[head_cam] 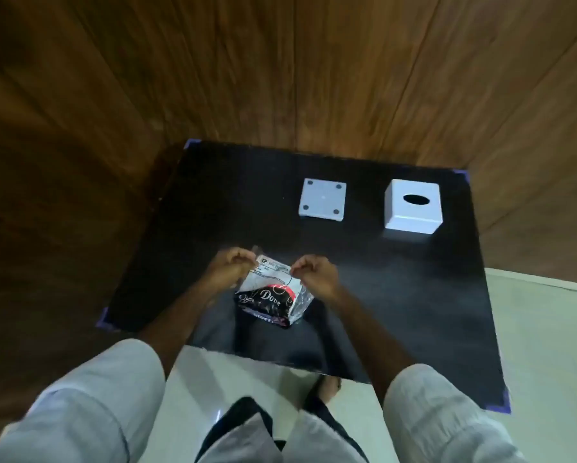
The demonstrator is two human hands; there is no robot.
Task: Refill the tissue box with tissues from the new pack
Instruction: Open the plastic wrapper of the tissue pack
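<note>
The new tissue pack [271, 297] is a dark plastic bag with "Dove" printed on it, held just above the black table [414, 312] near its front edge. My left hand [229, 266] pinches the pack's top left edge. My right hand [315, 275] pinches the top right edge. The white tissue box cover [413, 206], with an oval slot on top, stands at the far right of the table. Its white square base [323, 201], with round pads at the corners, lies to the left of the cover.
Wooden panel walls [280, 78] rise behind and to the left of the table. A pale tiled floor [541, 329] runs to the right and in front. My legs and a foot [327, 387] are below the table's front edge.
</note>
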